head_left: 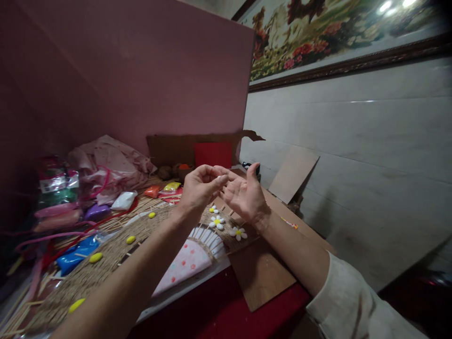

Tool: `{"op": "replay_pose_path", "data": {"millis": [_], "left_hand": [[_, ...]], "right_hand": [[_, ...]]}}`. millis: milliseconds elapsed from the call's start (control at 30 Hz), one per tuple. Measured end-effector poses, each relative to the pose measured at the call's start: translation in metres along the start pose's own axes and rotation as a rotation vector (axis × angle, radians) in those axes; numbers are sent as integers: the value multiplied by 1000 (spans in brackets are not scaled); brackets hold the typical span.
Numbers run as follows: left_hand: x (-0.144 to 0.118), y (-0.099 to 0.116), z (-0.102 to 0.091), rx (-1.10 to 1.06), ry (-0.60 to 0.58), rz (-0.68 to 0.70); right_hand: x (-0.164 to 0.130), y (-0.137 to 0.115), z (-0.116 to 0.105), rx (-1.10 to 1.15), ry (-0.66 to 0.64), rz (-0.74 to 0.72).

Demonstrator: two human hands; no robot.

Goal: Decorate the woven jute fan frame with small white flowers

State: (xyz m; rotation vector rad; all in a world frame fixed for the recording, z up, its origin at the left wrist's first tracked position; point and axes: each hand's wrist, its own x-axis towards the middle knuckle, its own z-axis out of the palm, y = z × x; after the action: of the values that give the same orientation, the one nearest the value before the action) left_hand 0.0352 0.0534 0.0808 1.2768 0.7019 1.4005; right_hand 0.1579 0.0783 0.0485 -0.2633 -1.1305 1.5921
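My left hand (205, 186) is raised above the craft piece, thumb and fingers pinched together; a whitish speck shows at the thumb tip, too small to name. Against it, my right hand (247, 195) lies palm up with its thumb stretched out, and its fingertips meet those of the left. Below spreads a fan-shaped piece of sticks and twine (113, 249) with a pink patterned cloth (187, 263) at its middle. White-petalled flowers with yellow centres (216, 221) sit on its right part, and several yellow discs (95, 257) dot the twine on the left.
Packets of coloured clay, among them blue (77, 254), white (123, 200) and purple (97, 213), lie at the left beside crumpled pink cloth (109, 162). A brown board (261, 275) rests at the table's front edge. Another board (291, 174) leans on the tiled wall.
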Motion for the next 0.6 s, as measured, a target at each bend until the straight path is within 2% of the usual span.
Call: {"op": "replay_pose_path", "data": {"millis": [200, 400, 600], "left_hand": [[1, -2, -7, -101, -163, -137], [2, -3, -8, -129, -152, -181], [6, -7, -13, -140, -125, -192]], "right_hand": [[-1, 0, -1, -36, 44, -32], [1, 2, -5, -54, 83, -98], [2, 2, -8, -82, 152, -98]]}}
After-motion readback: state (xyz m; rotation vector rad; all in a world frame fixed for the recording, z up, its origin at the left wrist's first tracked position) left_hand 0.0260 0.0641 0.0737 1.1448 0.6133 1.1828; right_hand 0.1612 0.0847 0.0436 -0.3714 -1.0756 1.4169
